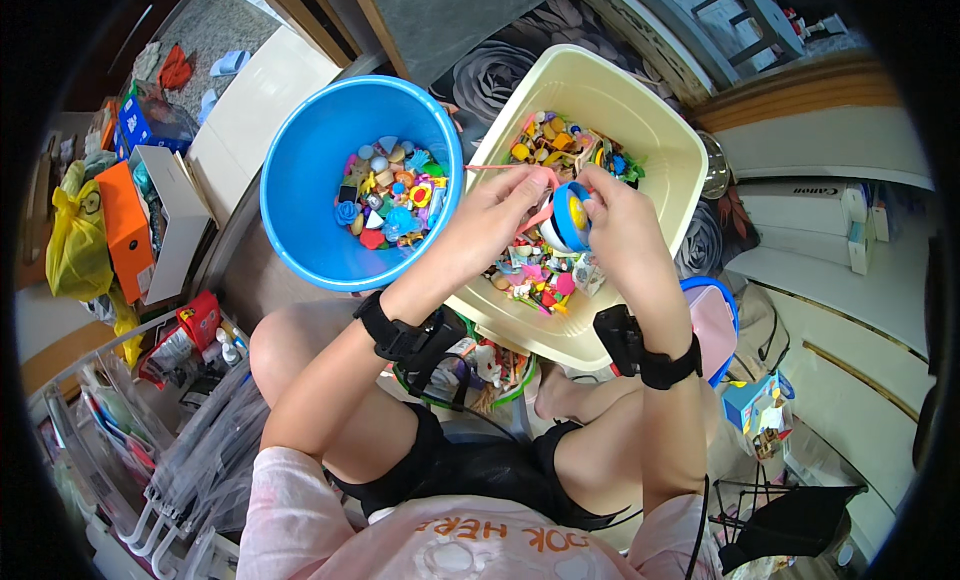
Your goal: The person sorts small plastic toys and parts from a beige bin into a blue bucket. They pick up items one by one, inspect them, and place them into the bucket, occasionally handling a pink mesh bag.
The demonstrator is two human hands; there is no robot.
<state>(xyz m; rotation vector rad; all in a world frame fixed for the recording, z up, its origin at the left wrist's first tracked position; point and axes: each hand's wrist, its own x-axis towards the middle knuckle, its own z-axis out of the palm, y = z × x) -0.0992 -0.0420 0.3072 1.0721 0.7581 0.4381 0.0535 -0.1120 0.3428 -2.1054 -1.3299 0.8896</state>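
Both hands meet above a cream plastic tub that holds a heap of small colourful trinkets. My left hand pinches a pink-red strap, part of which stretches left toward the blue bucket. Gripped in my right hand is a round blue-and-white toy with a yellow centre; the strap lies against it, and whether they are joined I cannot tell. To the left stands a round blue plastic bucket with more small toys and beads at its bottom.
A green-rimmed container of small things sits between the legs. At the left are an orange box, a yellow plastic bag and a rack with clear bags and white hangers. A pink-and-blue basin and white shelving stand on the right.
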